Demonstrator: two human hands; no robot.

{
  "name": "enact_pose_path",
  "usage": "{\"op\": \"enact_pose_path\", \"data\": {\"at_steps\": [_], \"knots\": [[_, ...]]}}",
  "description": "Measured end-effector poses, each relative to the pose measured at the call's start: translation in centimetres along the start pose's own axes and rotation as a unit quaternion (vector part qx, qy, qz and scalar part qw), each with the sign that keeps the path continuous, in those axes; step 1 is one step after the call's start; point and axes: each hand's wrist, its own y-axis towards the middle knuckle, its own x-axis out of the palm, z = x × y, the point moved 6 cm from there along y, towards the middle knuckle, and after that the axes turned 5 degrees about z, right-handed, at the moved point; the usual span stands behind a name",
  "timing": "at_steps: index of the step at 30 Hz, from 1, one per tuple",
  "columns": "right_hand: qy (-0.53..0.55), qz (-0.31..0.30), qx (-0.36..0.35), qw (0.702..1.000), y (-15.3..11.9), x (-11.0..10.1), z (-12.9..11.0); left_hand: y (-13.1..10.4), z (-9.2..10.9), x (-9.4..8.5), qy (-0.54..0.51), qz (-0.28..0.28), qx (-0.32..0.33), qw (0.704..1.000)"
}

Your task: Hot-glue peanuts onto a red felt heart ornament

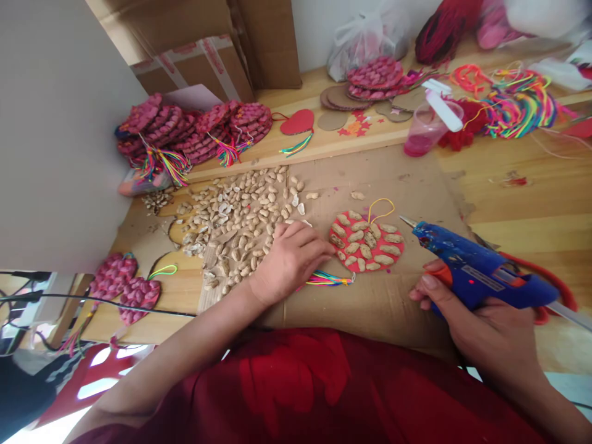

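Observation:
In my right hand (485, 327) is a blue hot glue gun (481, 265), its nozzle pointing left and fingers at its orange trigger. Left of the nozzle, a red cut-out (380, 259) lies on cardboard, largely covered with peanuts in the shell (365, 251). A yellow cord loop (382, 208) rises from its top edge, and a multicoloured tassel (333, 279) lies below it. My left hand (296, 256) is closed, fingertips together at the cut-out's left edge. Whatever those fingers pinch is hidden. Many loose peanuts (250, 209) are spread beyond this hand.
Stacked pink peanut-covered pieces (185, 129) with tassels stand at the back left. Along the back shelf are a red heart (297, 122), a plastic cup (423, 126) of pink liquid and colourful tassels (522, 111). A black cable (139, 308) crosses the left side.

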Motion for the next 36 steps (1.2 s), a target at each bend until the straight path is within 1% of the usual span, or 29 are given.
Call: {"op": "enact_pose_path", "data": {"at_steps": [3, 5, 9, 13, 18, 23, 26, 29, 33, 36], "knots": [[-0.004, 0.003, -0.002, 1.000, 0.1, 0.0, -0.1, -0.2, 0.0, 0.4, -0.045, 0.004, -0.054, 0.997], [-0.005, 0.002, -0.004, 1.000, 0.1, 0.1, -0.1, 0.1, 0.3, 0.7, -0.065, -0.004, -0.066, 0.996], [0.009, 0.001, -0.001, 1.000, 0.0, 0.0, -0.2, 0.7, 0.8, 1.2, -0.056, -0.015, -0.057, 0.997], [-0.001, -0.009, -0.011, 1.000, 0.0, -0.1, -0.3, 0.8, 0.8, 1.6, -0.039, -0.020, -0.044, 0.998], [-0.004, -0.009, -0.013, 1.000, 0.0, -0.2, -0.2, 0.8, 0.5, 1.6, -0.024, -0.018, -0.044, 0.999], [0.001, -0.005, 0.000, 1.000, 0.0, -0.1, 0.1, 0.8, 0.6, 1.6, -0.020, -0.017, -0.043, 0.999], [-0.008, -0.003, 0.004, 1.000, -0.1, -0.1, 0.3, 0.7, 0.6, 1.3, -0.030, -0.010, -0.039, 0.999], [-0.003, 0.001, -0.001, 1.000, -0.1, -0.1, 0.1, 0.5, 0.4, 0.5, -0.026, 0.002, -0.046, 0.999], [0.003, -0.004, -0.004, 1.000, -0.1, -0.1, 0.0, -0.5, -0.2, -0.6, -0.009, 0.009, -0.076, 0.997], [0.020, -0.007, 0.006, 1.000, -0.1, 0.0, 0.1, -1.6, -0.3, -1.1, -0.015, 0.002, -0.101, 0.995]]}}
